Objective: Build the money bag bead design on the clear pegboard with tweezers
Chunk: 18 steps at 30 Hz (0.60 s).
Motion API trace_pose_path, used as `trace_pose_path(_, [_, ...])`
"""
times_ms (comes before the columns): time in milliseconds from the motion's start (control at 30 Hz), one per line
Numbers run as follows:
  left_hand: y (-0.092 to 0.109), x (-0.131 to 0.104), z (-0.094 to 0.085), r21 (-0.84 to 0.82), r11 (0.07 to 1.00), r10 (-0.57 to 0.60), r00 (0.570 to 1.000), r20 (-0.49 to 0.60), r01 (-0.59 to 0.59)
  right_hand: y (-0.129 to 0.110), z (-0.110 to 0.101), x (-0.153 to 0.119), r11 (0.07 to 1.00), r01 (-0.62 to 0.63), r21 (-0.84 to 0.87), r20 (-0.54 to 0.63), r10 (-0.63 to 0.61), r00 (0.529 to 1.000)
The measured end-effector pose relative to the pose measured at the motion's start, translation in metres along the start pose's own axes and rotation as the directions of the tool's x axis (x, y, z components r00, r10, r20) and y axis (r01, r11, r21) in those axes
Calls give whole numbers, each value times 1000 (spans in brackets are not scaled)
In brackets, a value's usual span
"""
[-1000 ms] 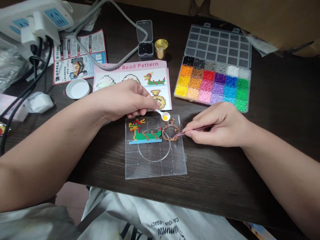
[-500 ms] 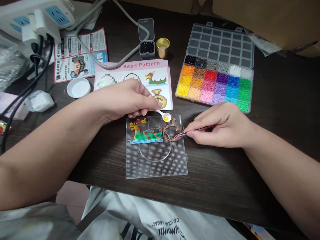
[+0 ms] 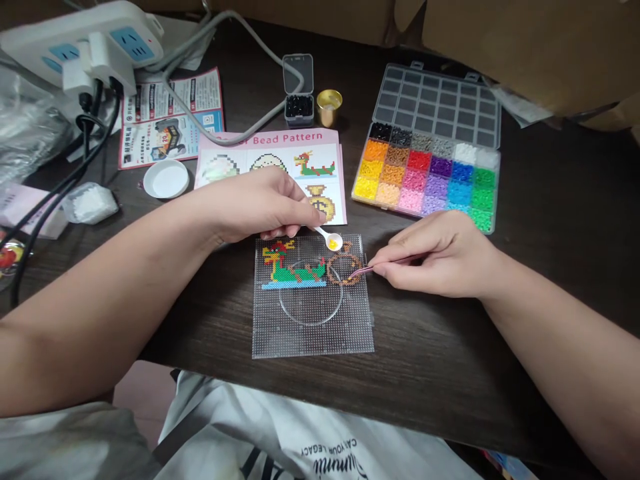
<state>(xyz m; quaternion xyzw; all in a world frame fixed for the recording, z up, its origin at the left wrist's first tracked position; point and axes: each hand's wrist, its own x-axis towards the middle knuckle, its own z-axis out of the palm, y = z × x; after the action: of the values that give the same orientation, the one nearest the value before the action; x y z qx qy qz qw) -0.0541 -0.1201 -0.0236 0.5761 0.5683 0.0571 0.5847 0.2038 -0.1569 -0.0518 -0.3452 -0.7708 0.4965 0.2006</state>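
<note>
My left hand [image 3: 273, 203] pinches the handle of a small white spoon [image 3: 333, 241], whose bowl holds a few yellow beads. It hovers over the top edge of a clear pegboard [image 3: 310, 340]. Closed around pink tweezers [image 3: 364, 269], my right hand [image 3: 430, 257] comes in from the right. The tweezer tips are at the lower part of a round brown bead outline [image 3: 331, 272] on the board; whether a bead is between them is too small to tell. Left of that outline lies a green dragon boat [image 3: 297, 273] made of beads, with a light blue strip beneath.
Behind the board lies a bead pattern sheet [image 3: 270, 143], partly under my left hand. An open bead case [image 3: 425, 170] of many colours stands back right. Near it are a gold cup [image 3: 329, 108], a small box of black beads [image 3: 299, 107], a white lid [image 3: 167, 179] and a power strip [image 3: 120, 40].
The view has shifted slightly, so the things at the back sit a little lower. Both hands keep almost the same place, with spoon and tweezers still held over the board.
</note>
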Motion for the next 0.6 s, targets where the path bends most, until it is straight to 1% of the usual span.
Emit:
trace_pose_path(133, [0,-1,0,17,1000,-2,999,32,2,0,0,0,997,-55,58,-112,62,992])
trace_pose_path(233, [0,-1,-1,27,1000,12,997,78,-15,-1,1,2,989,-93,114,-238,118,964])
trace_pose_path(300, [-1,-1,-2,32,999,28,995,97,-31,-1,2,3,984,-99,145,-294,138,946])
trace_pose_path(400, [-4,0,-3,43,998,40,994,105,-44,0,4,5,981,-107,163,-317,154,936])
trace_pose_path(467, [-4,0,-3,42,998,45,993,108,-50,0,6,5,982,-108,155,-300,151,942])
trace_pose_path(600, [-1,-2,-1,19,999,33,993,115,-35,1,10,6,989,-74,128,-268,106,957])
